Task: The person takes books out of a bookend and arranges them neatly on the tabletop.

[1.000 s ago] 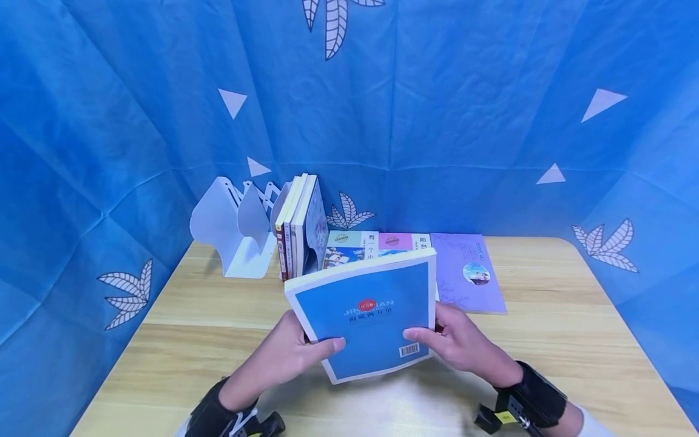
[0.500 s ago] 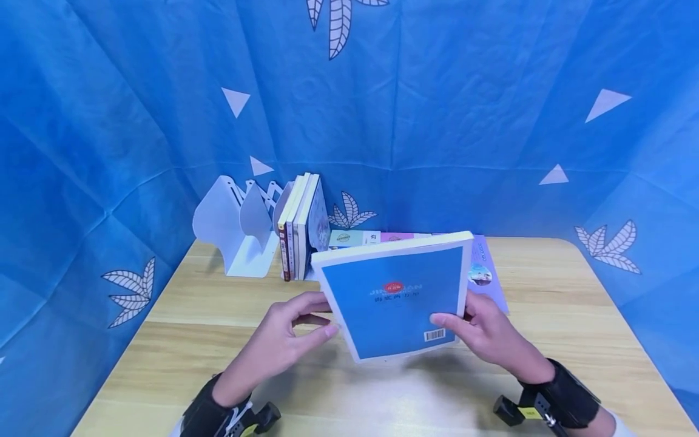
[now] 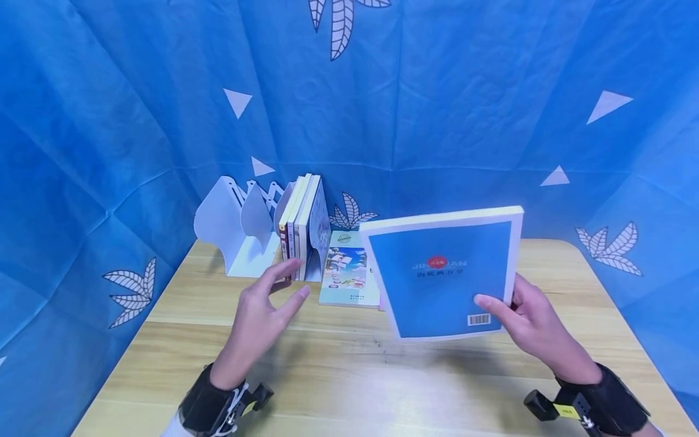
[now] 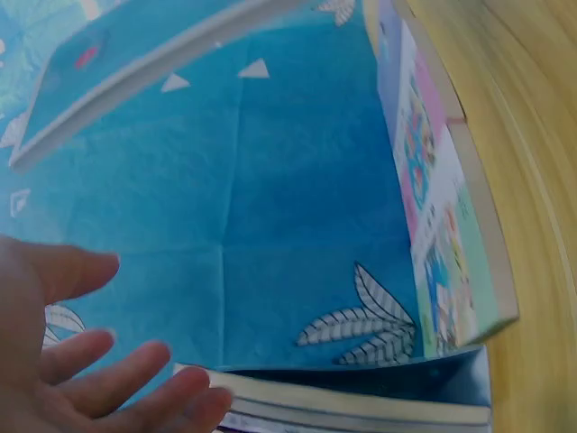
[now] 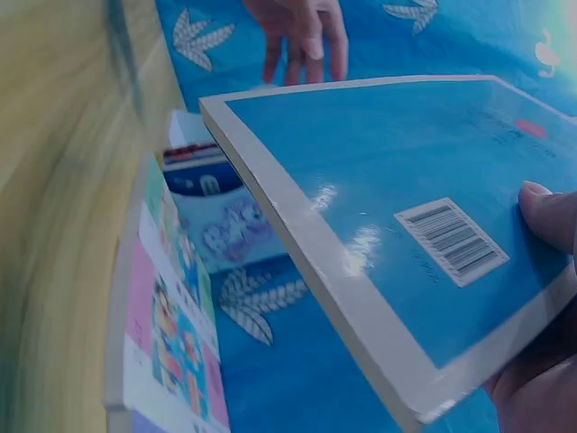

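Observation:
A blue book with a white border is held tilted above the table, its barcode side toward me. My right hand grips its right edge, thumb on the cover and the other fingers behind. My left hand is apart from the book, fingers spread and holding nothing, in front of several upright books. Those books stand in a white expandable book rack; its left slots show no books. A green-edged book lies flat right of the rack.
A pink-edged book lies beside the green-edged one, mostly hidden behind the held book in the head view. A blue patterned curtain hangs behind the wooden table.
My left hand has let go of the blue book and moved left toward the rack. My right hand has carried the book to the right and up, uncovering the green-edged book.

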Demonstrator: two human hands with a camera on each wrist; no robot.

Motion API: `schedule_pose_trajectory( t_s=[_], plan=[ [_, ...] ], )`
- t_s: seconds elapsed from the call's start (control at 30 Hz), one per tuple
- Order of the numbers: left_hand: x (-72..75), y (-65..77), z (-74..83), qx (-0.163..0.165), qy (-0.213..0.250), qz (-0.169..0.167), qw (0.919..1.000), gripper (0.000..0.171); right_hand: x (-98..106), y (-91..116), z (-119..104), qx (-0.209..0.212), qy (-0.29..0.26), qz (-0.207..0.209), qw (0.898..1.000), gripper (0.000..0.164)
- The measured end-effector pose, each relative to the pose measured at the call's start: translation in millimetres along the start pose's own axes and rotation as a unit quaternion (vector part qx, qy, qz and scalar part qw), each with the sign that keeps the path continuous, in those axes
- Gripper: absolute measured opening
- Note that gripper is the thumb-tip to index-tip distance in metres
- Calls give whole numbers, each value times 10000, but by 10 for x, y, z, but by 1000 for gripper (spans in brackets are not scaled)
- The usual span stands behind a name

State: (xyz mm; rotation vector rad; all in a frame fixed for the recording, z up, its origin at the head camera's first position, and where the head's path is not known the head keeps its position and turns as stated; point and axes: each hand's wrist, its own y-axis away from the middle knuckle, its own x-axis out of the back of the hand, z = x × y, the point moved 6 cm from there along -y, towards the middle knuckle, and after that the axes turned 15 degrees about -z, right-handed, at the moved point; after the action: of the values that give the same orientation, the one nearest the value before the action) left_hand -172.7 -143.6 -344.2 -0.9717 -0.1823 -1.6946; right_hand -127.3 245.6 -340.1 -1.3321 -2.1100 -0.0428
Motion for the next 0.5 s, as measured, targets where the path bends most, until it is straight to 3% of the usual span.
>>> schedule_pose_trajectory(
  t_s=[0.1,0.27,0.5],
  plan=[
    [51,-32,-122,189,-27,332,9993,56,99,52,39,-111,0,161,9998,59],
    [107,-95,-339,709,39,443,9965,59,255,156,154,-633,153,400,9971,58],
    [133,-211,-541,867,161,533,9947,62,443,270,276,-1024,373,627,9921,54]
  ],
)
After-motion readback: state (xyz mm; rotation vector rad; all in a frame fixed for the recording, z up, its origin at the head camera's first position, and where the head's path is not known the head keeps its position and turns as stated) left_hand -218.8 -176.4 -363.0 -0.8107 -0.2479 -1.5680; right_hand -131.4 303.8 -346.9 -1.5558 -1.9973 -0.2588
